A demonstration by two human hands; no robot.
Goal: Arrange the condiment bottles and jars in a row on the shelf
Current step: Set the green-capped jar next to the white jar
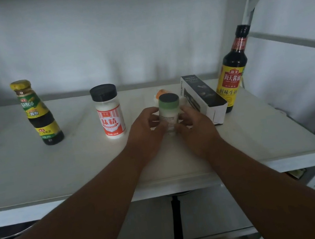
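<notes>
Both hands, left hand (146,129) and right hand (196,126), clasp a small green-capped white plastic jar (169,113) above the white shelf (38,172). Left of them stands a black-capped red-labelled white jar (109,112); right, a black-and-white box (202,98).

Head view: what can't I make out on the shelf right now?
- Green-lidded jar: label blurred, sides covered by left hand and right hand.
- Orange item: mostly hidden behind that jar.
- Box: print too small.
- Pan handle: pan hidden under the shelf.
</notes>
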